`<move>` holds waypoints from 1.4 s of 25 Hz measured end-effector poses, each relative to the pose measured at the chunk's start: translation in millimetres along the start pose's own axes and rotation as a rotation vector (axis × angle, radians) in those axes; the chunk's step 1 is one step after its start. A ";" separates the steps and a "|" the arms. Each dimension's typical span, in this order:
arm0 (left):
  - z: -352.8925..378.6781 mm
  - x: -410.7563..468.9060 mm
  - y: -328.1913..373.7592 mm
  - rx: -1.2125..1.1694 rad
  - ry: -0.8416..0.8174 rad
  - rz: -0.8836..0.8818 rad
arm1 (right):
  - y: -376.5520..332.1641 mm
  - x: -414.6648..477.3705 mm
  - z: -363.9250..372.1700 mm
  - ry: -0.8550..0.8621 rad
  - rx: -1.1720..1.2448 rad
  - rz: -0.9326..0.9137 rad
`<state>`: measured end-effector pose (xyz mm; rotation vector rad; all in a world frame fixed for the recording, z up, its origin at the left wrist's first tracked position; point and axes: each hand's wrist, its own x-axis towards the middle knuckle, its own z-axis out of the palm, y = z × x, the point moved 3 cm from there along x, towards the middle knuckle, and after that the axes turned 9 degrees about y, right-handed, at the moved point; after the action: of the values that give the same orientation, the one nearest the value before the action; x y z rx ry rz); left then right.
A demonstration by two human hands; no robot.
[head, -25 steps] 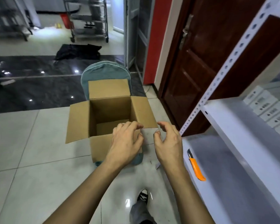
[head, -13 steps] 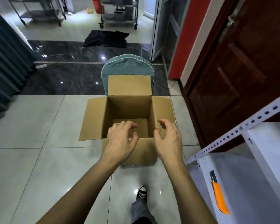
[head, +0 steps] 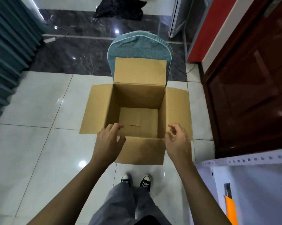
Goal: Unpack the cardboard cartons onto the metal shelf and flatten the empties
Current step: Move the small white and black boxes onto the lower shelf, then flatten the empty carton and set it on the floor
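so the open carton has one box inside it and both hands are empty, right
Not quite. The head view shows the open carton with nothing inside, only its bare bottom. The left hand and right hand are indeed empty, at its near rim.

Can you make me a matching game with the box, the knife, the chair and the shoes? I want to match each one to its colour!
Things:
1. carton
2. knife
3. chair
4. shoes

Colours:
A. orange handle
B. black and white
C. brown
D. blue-green

Pairs: 1-C, 2-A, 3-D, 4-B
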<state>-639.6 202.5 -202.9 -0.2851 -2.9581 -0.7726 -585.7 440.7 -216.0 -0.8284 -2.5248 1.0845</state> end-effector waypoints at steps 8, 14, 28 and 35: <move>66.8 -9.6 -79.1 0.078 -0.191 -0.371 | 64.1 1.4 51.6 -0.184 -0.115 0.169; 105.1 -10.4 -115.2 -0.017 -0.249 -0.444 | 89.7 0.2 81.5 -0.349 -0.122 0.238; 107.9 0.8 -117.9 -0.416 0.059 -0.520 | 107.2 3.2 92.9 -0.212 -0.028 0.163; 55.5 29.0 -80.3 -0.422 0.237 -0.458 | 46.1 27.4 61.4 0.153 0.121 -0.022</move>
<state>-685.0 165.6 -286.2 0.4539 -2.6312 -1.3712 -617.0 447.5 -291.0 -0.8167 -2.3129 1.1100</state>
